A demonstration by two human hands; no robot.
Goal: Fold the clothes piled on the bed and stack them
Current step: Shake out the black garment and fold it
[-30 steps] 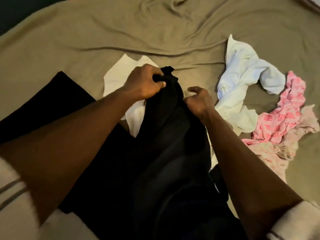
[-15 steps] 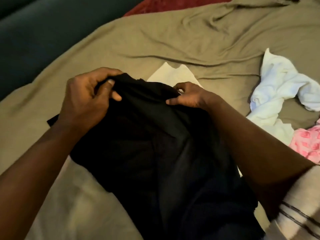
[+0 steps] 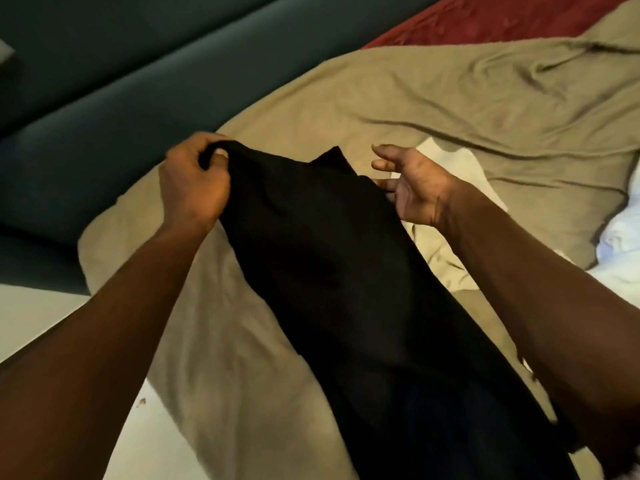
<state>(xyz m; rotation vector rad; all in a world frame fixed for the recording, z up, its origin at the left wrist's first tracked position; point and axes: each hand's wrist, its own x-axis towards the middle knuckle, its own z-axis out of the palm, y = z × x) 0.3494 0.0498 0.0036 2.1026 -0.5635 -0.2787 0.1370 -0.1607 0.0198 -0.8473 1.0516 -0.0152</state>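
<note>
A long black garment [image 3: 332, 271] hangs stretched from the middle of the view down to the bottom right, over the olive bed sheet [image 3: 433, 95]. My left hand [image 3: 194, 181] grips its upper left corner, fingers curled round the cloth. My right hand [image 3: 412, 181] is beside the garment's upper right edge, palm up with fingers spread; its lower fingers touch the cloth edge. A white garment [image 3: 450, 161] lies flat on the sheet behind my right hand. A crumpled white garment [image 3: 620, 244] shows at the right edge.
The bed's corner is at the left, with a dark teal surface [image 3: 121, 81] beyond it and pale floor [image 3: 162, 441] at the lower left. A red cover [image 3: 485, 15] lies at the top right.
My view has swung left, so the pink garment is out of frame. My left hand has carried the black garment's corner outward. My right hand has let go of the edge and opened.
</note>
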